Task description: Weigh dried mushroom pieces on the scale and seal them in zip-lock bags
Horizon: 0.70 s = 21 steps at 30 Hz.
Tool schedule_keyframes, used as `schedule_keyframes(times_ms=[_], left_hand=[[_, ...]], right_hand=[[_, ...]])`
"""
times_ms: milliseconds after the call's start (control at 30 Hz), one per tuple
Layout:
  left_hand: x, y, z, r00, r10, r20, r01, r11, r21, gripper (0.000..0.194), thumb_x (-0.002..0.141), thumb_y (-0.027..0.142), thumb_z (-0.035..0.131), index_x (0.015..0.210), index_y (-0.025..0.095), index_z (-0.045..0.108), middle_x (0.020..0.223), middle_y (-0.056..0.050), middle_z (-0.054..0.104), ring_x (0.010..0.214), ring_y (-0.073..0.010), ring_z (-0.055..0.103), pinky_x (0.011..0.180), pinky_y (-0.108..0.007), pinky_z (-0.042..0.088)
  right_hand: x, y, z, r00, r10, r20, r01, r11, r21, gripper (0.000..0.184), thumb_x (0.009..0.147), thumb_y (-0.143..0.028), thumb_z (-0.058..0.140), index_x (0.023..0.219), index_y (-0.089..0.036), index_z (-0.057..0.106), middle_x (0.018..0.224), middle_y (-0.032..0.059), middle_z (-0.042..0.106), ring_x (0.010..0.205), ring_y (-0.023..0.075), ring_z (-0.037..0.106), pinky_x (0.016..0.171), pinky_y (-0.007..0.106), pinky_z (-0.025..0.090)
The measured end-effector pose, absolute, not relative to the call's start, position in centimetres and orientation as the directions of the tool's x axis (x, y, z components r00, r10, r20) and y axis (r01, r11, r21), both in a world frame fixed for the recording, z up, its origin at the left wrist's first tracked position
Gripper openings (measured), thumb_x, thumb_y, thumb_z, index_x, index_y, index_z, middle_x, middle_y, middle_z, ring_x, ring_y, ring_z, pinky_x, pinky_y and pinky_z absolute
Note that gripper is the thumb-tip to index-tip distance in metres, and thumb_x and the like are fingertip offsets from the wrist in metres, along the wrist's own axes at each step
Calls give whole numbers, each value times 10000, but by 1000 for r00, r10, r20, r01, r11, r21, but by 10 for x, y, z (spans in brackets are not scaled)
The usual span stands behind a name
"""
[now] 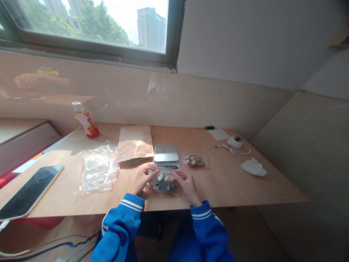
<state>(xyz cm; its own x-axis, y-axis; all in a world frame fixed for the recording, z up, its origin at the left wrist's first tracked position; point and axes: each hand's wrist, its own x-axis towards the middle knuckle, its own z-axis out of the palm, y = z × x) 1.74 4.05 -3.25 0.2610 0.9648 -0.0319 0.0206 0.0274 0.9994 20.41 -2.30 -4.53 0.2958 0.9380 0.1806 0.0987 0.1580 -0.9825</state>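
A clear zip bag (165, 183) with a red seal line lies near the table's front edge, filled with dark and brown dried pieces. My left hand (143, 178) pinches its top left corner, and my right hand (186, 182) pinches the top right part of the same seal. Just behind the bag sits a small kitchen scale (165, 153) with a bare metal plate; the bag partly covers its front. To the right of the scale is a second zip bag (195, 159) holding light brown dried slices. A brown kraft paper pouch (135, 143) lies left of the scale.
Flat clear plastic bags (98, 169) lie on the left, beside a large phone (31, 191). A red and white bottle (85, 120) stands at the back left. On the right are a white round device (235, 141) with a cable, white crumpled tissue (253, 166), paper (218, 134) and a green-handled tool (209, 127).
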Motion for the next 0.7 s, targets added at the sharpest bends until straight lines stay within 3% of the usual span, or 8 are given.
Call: schedule_keyframes(times_ms=[467, 700], left_hand=[[19, 37, -31, 312, 950, -26, 34, 16, 999, 335, 653, 454, 731, 796, 157, 667, 665, -19, 653, 621, -161, 610, 570, -243, 463], [19, 34, -23, 320, 947, 1, -2, -1, 1000, 425, 623, 460, 743, 917, 162, 671, 821, -52, 695, 797, -226, 645, 695, -308, 506]], right_hand=[[205, -20, -52, 358, 907, 220, 133, 184, -974, 244, 734, -414, 681, 750, -171, 694, 743, 29, 664, 724, 179, 633, 653, 276, 522], [208, -22, -46, 312, 940, 137, 10, 141, -990, 292, 699, -440, 708, 805, -169, 721, 797, 59, 725, 772, 212, 671, 719, 321, 532]])
